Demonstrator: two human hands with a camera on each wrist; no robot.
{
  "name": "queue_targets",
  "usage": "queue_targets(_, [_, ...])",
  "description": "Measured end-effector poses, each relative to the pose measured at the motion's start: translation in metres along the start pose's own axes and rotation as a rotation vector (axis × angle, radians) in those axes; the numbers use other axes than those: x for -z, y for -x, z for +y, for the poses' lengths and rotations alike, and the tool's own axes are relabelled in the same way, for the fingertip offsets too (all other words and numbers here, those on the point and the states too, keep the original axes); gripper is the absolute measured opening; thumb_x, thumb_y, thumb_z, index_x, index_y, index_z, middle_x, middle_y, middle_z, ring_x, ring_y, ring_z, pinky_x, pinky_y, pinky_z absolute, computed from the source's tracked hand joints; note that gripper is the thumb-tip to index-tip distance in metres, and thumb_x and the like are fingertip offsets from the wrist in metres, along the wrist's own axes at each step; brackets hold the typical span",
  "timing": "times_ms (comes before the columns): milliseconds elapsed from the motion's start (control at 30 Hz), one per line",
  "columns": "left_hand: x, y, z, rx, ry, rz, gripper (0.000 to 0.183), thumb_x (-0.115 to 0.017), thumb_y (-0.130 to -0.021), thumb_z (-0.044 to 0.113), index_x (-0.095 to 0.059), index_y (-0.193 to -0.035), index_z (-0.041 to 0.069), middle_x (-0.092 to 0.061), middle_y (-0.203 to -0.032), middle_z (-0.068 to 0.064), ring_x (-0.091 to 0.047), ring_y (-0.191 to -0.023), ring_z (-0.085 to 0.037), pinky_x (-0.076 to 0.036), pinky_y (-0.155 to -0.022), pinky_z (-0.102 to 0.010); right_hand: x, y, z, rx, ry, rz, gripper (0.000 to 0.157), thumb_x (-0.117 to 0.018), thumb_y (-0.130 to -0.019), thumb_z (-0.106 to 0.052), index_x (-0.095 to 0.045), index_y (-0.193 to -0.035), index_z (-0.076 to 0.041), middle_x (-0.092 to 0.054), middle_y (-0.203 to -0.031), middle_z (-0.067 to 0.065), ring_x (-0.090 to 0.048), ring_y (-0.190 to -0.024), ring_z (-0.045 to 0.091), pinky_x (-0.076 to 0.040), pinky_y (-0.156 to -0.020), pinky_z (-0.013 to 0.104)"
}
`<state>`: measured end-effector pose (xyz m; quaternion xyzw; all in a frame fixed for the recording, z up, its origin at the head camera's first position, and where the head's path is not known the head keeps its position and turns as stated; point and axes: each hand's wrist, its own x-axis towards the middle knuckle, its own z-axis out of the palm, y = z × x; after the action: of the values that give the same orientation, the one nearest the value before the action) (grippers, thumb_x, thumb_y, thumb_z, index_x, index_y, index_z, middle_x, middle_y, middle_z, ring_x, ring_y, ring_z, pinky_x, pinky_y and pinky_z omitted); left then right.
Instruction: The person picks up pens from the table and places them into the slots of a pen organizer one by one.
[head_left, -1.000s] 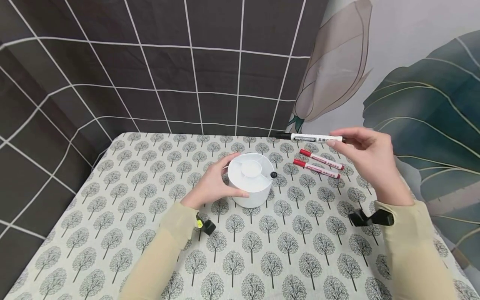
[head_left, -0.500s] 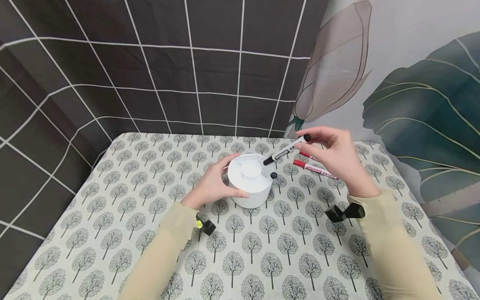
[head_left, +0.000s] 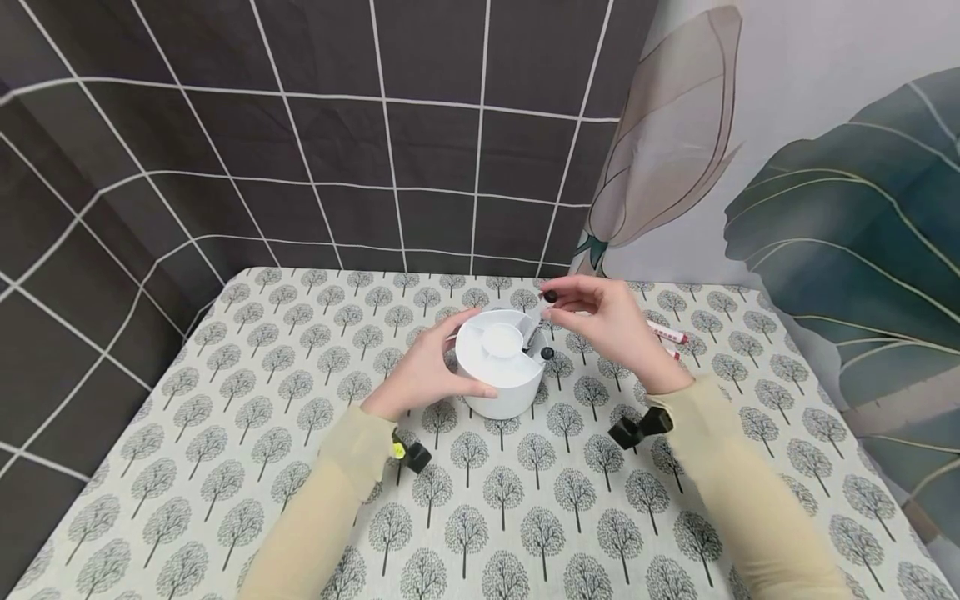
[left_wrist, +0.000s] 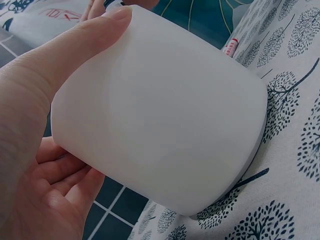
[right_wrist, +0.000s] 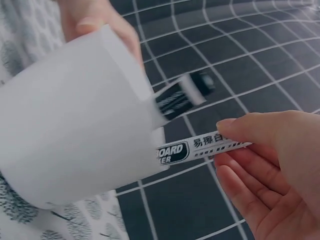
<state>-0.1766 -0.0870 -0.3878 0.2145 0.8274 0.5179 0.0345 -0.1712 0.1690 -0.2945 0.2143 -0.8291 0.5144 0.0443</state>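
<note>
A white round pen holder [head_left: 498,400], divided inside around a central ring, stands on the cloth. My left hand [head_left: 427,367] grips its side, thumb near the front rim and fingers behind. Between thumb and fingers, my right hand [head_left: 611,329] pinches a white whiteboard marker [right_wrist: 200,146] with a black end. The marker slants down into the right side of the holder, its lower part hidden by the wall. Beside it, another marker [right_wrist: 182,97] with a black end pokes out over the rim.
Two red-and-white markers [head_left: 666,332] lie on the tree-patterned tablecloth [head_left: 480,500], partly hidden behind my right hand. A dark gridded curtain [head_left: 322,133] hangs at the back, and a leaf-printed cloth [head_left: 847,192] at the right.
My right hand has carried the black-ended marker leftward from above the red markers, tilted it and put its capped end into the holder. The left hand and holder have stayed put.
</note>
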Motion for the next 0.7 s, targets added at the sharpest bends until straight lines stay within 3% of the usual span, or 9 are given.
queue_targets(200, [0.000,0.000,0.000,0.020,-0.034,0.008,0.111,-0.090,-0.045,0.050,-0.033,-0.139,0.044,-0.045,-0.134,0.016,-0.040,-0.122,-0.007,-0.028,-0.104,-0.047,0.001,0.001,0.009,-0.014,-0.065,0.000,0.035,-0.073,-0.081,-0.004,-0.064,-0.114,-0.001,-0.066,-0.106,0.012,-0.064,-0.090,0.027,-0.053,-0.076,0.027])
queue_targets(500, [0.000,0.006,0.000,0.030,-0.077,0.014,0.115,-0.088,-0.042,0.056,-0.028,-0.140,0.046,-0.040,-0.139,0.014,-0.040,-0.123,-0.010,-0.028,-0.103,-0.050,0.024,0.020,0.019,-0.087,-0.073,0.069,0.038,-0.072,-0.083,-0.010,-0.062,-0.118,0.001,-0.064,-0.110,0.016,-0.064,-0.093,0.024,-0.052,-0.077,0.027])
queue_targets(700, [0.006,0.014,0.001,0.012,-0.071,0.035,0.113,-0.086,-0.047,0.055,-0.033,-0.144,0.030,-0.041,-0.138,0.007,-0.046,-0.119,-0.017,-0.031,-0.103,-0.045,0.051,0.038,0.056,-0.144,-0.019,0.138,0.040,-0.074,-0.082,-0.022,-0.064,-0.119,-0.009,-0.064,-0.112,0.012,-0.064,-0.095,0.017,-0.050,-0.080,0.021])
